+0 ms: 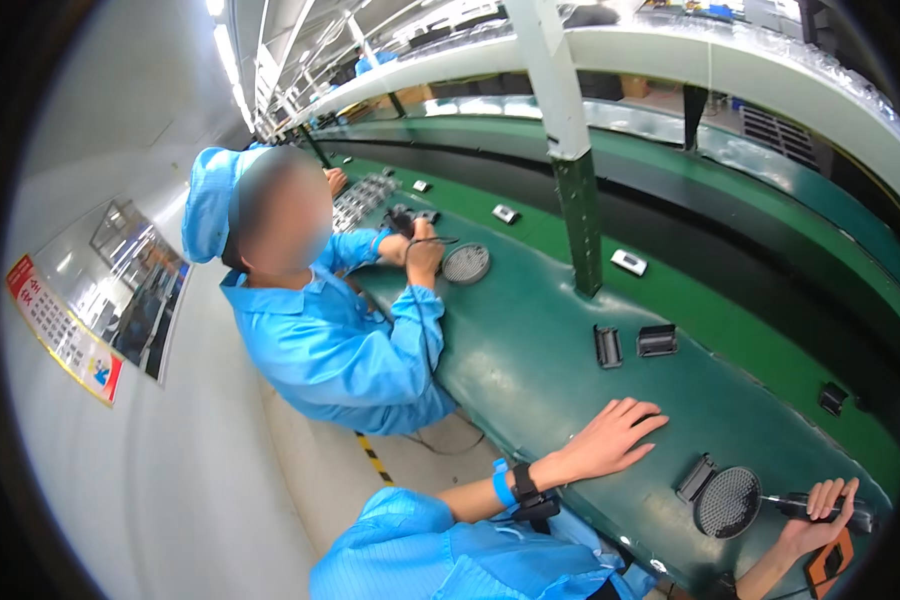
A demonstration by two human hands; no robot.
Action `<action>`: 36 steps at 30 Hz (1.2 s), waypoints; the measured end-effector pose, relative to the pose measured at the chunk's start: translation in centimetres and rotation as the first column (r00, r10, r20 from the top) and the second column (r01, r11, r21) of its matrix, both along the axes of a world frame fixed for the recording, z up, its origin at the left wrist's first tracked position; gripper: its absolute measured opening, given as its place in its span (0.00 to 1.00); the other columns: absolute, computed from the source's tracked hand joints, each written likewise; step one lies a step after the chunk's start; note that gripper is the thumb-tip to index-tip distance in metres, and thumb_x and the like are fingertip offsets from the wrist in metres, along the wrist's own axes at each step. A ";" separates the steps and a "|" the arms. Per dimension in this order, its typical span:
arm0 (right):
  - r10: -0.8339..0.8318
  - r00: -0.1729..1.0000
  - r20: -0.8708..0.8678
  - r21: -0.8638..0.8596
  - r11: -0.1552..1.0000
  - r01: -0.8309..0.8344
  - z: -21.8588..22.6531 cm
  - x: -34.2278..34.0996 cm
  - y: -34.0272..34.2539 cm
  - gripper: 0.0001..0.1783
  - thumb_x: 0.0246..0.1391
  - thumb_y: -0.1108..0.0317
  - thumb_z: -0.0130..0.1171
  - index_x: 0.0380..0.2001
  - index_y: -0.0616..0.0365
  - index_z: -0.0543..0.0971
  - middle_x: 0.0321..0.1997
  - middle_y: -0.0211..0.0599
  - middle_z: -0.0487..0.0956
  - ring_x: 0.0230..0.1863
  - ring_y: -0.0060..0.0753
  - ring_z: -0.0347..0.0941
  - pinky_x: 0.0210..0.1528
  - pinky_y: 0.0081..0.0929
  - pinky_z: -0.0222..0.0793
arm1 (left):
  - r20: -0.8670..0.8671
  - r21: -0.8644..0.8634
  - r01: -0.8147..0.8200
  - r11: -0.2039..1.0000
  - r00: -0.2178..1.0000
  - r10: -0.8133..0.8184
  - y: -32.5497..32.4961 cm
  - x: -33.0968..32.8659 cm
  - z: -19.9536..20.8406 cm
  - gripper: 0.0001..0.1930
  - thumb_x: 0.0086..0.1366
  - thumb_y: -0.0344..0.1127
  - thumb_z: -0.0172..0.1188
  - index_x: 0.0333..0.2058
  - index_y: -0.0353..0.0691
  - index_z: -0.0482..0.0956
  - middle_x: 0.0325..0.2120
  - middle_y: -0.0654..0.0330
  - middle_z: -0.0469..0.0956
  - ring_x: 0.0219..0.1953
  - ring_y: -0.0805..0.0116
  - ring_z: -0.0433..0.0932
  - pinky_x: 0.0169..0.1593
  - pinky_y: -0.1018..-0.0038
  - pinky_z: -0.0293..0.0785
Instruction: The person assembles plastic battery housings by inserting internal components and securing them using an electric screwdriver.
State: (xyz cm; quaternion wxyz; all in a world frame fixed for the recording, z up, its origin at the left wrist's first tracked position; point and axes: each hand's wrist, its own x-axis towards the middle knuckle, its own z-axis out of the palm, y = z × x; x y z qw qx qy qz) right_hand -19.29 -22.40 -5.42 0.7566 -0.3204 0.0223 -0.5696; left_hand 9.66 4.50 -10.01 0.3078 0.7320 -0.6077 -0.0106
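Lying gripped in the right hand point(808, 530), a black screwdriver point(794, 507)

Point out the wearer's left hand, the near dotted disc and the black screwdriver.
Left hand point(608, 440): head view, back of hand.
Near dotted disc point(727, 502): head view, dotted face.
Black screwdriver point(796, 505): head view, handle.

Open mat point(522, 350), post point(570, 165) beyond, dish point(727, 503) at right

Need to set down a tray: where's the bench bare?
The widest bare patch of bench top lies between the grey disc by the co-worker, two black parts and the left hand; a smaller one, between those and a third part. Crowded: the right end, where that part, a perforated plate and the black driver in the right hand cluster.
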 end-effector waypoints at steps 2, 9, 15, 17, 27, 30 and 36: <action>-0.026 0.995 0.099 0.143 0.990 0.011 -1.1 -1.4 -1.2 0.09 0.70 0.72 0.50 0.33 0.56 0.64 0.20 0.25 0.56 0.17 0.15 0.50 0.20 0.14 0.53 | -0.046 0.011 -0.011 1.000 0.999 0.012 -0.1 -1.0 0.0 0.29 0.66 0.38 0.63 0.65 0.40 0.69 0.59 0.54 0.70 0.57 0.53 0.69 0.60 0.58 0.67; 0.105 0.947 0.304 0.250 0.950 -0.186 -3.6 -4.1 -4.0 0.10 0.69 0.76 0.49 0.31 0.56 0.63 0.18 0.25 0.56 0.14 0.15 0.51 0.17 0.14 0.53 | -0.286 0.007 0.281 0.960 0.920 -0.268 -3.5 -3.0 1.2 0.53 0.54 0.43 0.74 0.73 0.40 0.52 0.68 0.42 0.55 0.68 0.39 0.59 0.70 0.52 0.60; 0.017 0.997 0.079 0.345 0.938 -0.043 1.4 3.9 -0.9 0.12 0.65 0.69 0.53 0.25 0.53 0.66 0.17 0.20 0.56 0.16 0.15 0.50 0.20 0.17 0.51 | -0.203 0.084 0.551 0.830 0.825 -0.527 -5.9 0.5 2.5 0.36 0.53 0.38 0.76 0.60 0.44 0.73 0.68 0.41 0.59 0.68 0.38 0.62 0.68 0.51 0.64; 0.100 0.979 0.177 0.310 0.939 -0.152 1.3 3.8 -2.0 0.11 0.65 0.67 0.53 0.27 0.54 0.67 0.16 0.20 0.56 0.16 0.16 0.50 0.20 0.18 0.52 | -0.128 0.115 0.556 0.823 0.830 -0.543 -7.6 1.0 2.3 0.25 0.54 0.34 0.75 0.51 0.43 0.80 0.64 0.45 0.66 0.64 0.42 0.69 0.64 0.54 0.69; -0.066 0.929 -0.364 -0.537 0.830 -0.151 7.4 3.4 1.8 0.09 0.69 0.64 0.45 0.34 0.54 0.63 0.14 0.21 0.62 0.12 0.16 0.56 0.16 0.18 0.57 | -0.096 0.073 0.561 0.824 0.827 -0.554 -11.4 -0.6 1.1 0.21 0.57 0.37 0.74 0.47 0.39 0.80 0.62 0.44 0.66 0.58 0.43 0.72 0.57 0.57 0.74; -0.071 0.904 -0.421 -0.544 0.817 -0.189 5.5 5.5 1.9 0.09 0.69 0.64 0.45 0.35 0.54 0.63 0.14 0.21 0.62 0.12 0.16 0.56 0.16 0.18 0.58 | -0.125 0.079 0.540 0.838 0.840 -0.529 -10.7 0.1 0.8 0.24 0.55 0.38 0.76 0.49 0.39 0.80 0.61 0.44 0.66 0.56 0.43 0.72 0.56 0.56 0.73; -0.123 0.864 -0.489 -0.525 0.832 -0.178 2.7 6.3 2.0 0.09 0.69 0.64 0.45 0.35 0.55 0.63 0.15 0.21 0.62 0.12 0.16 0.56 0.17 0.18 0.58 | -0.244 0.108 0.569 0.815 0.810 -0.533 -11.5 0.7 0.6 0.26 0.47 0.28 0.78 0.47 0.38 0.80 0.61 0.45 0.66 0.60 0.42 0.72 0.61 0.54 0.73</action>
